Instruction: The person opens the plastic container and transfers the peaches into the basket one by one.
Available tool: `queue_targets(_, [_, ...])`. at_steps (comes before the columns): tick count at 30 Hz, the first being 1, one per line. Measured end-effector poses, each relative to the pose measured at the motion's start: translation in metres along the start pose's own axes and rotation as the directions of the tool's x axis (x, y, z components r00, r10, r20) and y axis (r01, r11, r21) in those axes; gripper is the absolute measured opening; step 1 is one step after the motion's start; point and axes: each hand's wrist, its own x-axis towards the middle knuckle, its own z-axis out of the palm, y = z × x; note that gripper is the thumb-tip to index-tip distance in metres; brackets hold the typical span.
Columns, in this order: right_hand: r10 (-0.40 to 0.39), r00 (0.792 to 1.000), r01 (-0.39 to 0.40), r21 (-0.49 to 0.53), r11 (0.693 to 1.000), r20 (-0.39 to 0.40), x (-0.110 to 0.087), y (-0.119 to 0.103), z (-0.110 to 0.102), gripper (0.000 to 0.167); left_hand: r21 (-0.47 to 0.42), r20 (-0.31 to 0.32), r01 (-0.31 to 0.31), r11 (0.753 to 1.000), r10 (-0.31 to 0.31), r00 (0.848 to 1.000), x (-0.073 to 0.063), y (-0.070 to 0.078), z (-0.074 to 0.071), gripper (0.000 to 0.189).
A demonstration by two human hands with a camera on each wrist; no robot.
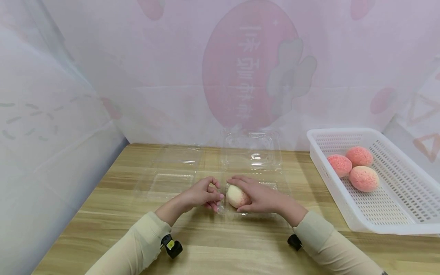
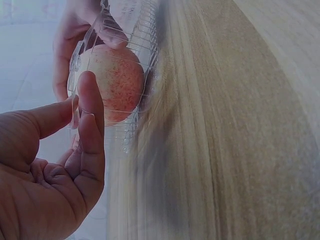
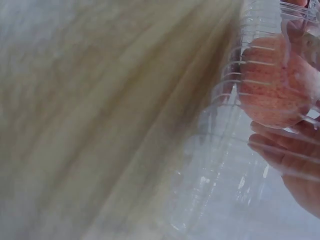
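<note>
A pale yellow and pink peach [image 1: 237,196] sits inside the left part of an open clear plastic clamshell box [image 1: 251,156]. My right hand [image 1: 262,195] grips the peach, its fingers curved over the far side and the thumb on the near side. At the box's left edge, my left hand [image 1: 206,194] pinches the thin plastic rim between thumb and fingertips. From the left wrist, this hand [image 2: 60,160] shows beside the speckled peach [image 2: 112,82], which lies behind the clear wall. The right wrist view shows the peach [image 3: 272,82] through the ribbed side.
Left of the hands lies a second open clear plastic box [image 1: 172,183]. A white slotted basket [image 1: 395,217] stands at the right, with three pink peaches [image 1: 364,178] toward its left side. A printed curtain [image 1: 165,76] hangs behind the wooden table [image 1: 220,244].
</note>
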Motion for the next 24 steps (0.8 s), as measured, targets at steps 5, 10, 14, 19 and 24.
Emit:
queue_targets(5, [-0.018,1.0,0.018,0.037,0.999,-0.008,0.0029,0.002,0.0035,0.079,-0.006,0.005,-0.002,1.0,0.002,1.0,0.0003,-0.001,0.0,0.035])
queue_targets(10, [-0.007,1.0,0.008,0.066,0.998,-0.011,0.0041,0.0029,0.0049,0.077,-0.006,0.007,-0.006,1.0,0.006,1.0,0.0,-0.0005,0.0004,0.035])
queue_targets(14, [0.005,1.0,-0.004,0.09,0.996,-0.013,0.0041,0.0028,0.0042,0.075,-0.01,0.007,-0.006,1.0,0.006,1.0,-0.0004,0.0006,0.0008,0.035])
queue_targets(19, [0.012,1.0,-0.01,0.098,0.995,-0.01,0.0046,0.0037,0.0043,0.074,-0.014,0.005,-0.007,1.0,0.007,1.0,-0.0006,0.001,0.0011,0.035])
queue_targets(24, [0.024,1.0,-0.023,0.109,0.994,-0.007,0.004,0.0039,0.0041,0.073,-0.005,0.005,-0.007,1.0,0.007,1.0,-0.0012,0.0006,0.0013,0.035])
